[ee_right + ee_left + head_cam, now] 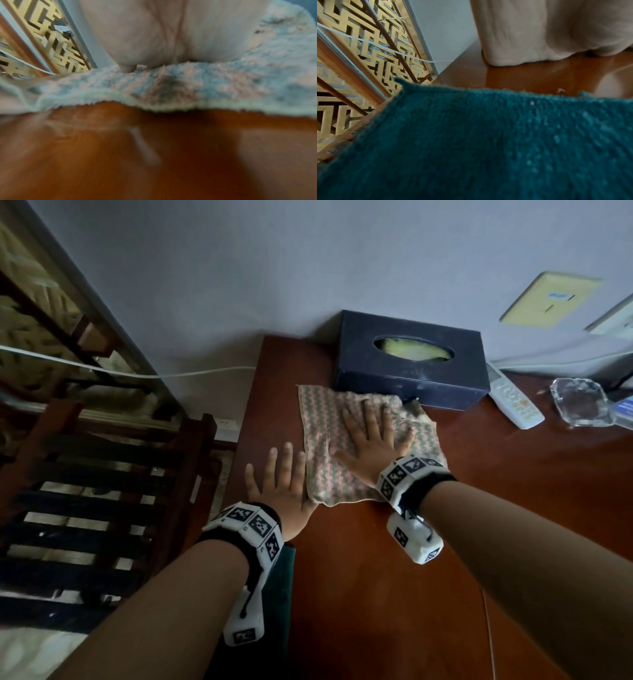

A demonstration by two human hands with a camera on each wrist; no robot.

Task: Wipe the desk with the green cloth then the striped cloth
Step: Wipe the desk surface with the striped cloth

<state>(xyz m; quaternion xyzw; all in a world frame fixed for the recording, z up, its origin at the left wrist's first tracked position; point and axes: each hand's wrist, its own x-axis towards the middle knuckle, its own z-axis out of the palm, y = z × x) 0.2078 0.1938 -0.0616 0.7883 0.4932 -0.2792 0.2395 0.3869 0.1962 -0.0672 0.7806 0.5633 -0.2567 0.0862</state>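
Evidently the second stage was under way: the right hand (371,443) lay flat, fingers spread and straight, pressing on the pink-and-green zigzag striped cloth (329,440) spread over the far left part of the reddish-brown polished wooden desk (394,577). No finger curled round the fabric. The cloth's far edge sat just beside the dark navy rectangular tissue box (411,359) — the wipe had room only toward the person or to the right, judging from that obstruction.

The left hand (282,484) rested flat on bare wood, fingers extended, its thumb side touching the striped cloth's near left edge; it held nothing. The dark teal-green knitted cloth (488,142) lay on the desk's near left edge, under the left wrist.

Visibility: in the head view the green cloth was mostly hidden by the left forearm and wristband. The right wrist view was blurred — only palm, cloth hem and wood could be made out.
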